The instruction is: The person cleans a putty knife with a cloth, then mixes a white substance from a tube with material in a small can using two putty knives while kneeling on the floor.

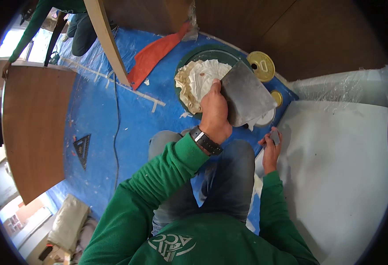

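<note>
My left hand [215, 108] grips a flat, roughly square grey metal plate [249, 95] by its left edge, thumb on top. The plate hangs above the right side of a dark green round tub [183, 59] that holds a creamy white mass [207, 77] with a beige, wrinkled edge. To the right, my right hand [271, 150] is closed around a small grey flat-bladed scraper [274, 137], near the white panel. A white round container [265, 118] shows partly from behind the plate; the rest of it is hidden.
Gold tins [261, 66] stand by the brown wall panel. A white panel [344, 168] leans at right. An orange-red cloth [158, 55], a wooden post [107, 42], a cable [116, 132] and a black triangular square [82, 150] are on blue sheeting. Far left, another person's hand touches a brown board [37, 128].
</note>
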The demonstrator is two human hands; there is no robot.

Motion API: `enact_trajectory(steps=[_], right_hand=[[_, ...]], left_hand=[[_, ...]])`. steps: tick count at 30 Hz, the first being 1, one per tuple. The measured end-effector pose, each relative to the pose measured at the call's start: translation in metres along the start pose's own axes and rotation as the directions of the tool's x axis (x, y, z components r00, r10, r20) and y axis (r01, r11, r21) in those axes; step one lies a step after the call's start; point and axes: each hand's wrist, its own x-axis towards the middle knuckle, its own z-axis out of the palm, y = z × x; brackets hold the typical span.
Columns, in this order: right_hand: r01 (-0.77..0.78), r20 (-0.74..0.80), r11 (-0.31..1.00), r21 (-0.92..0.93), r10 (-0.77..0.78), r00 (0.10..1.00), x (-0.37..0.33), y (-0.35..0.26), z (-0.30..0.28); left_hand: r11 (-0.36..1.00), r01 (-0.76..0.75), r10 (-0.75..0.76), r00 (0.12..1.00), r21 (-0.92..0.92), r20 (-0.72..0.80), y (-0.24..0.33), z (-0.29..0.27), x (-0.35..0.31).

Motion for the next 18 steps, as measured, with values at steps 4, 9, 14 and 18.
enact_trajectory(steps=[4, 9, 14, 18], right_hand=[[0.139, -0.047, 0.974, -0.18, -0.15, 0.988, 0.076, 0.03, 0.011], [0.288, -0.156, 0.889, -0.355, -0.36, 0.92, 0.155, 0.081, -0.014], [0.24, -0.17, 0.794, -0.559, -0.392, 0.904, 0.156, 0.084, -0.027], [0.218, -0.232, 0.822, -0.527, -0.386, 0.893, 0.164, 0.078, -0.039]], left_hand=[[0.979, 0.165, -0.143, 0.974, -0.118, 0.173, -0.012, -0.014, 0.04], [0.98, 0.174, -0.134, 0.936, -0.097, 0.326, -0.02, -0.019, 0.049], [0.976, -0.183, 0.208, 0.946, -0.122, 0.249, 0.005, -0.078, 0.105], [0.934, -0.317, 0.34, 0.931, -0.167, 0.133, 0.04, -0.079, 0.108]])
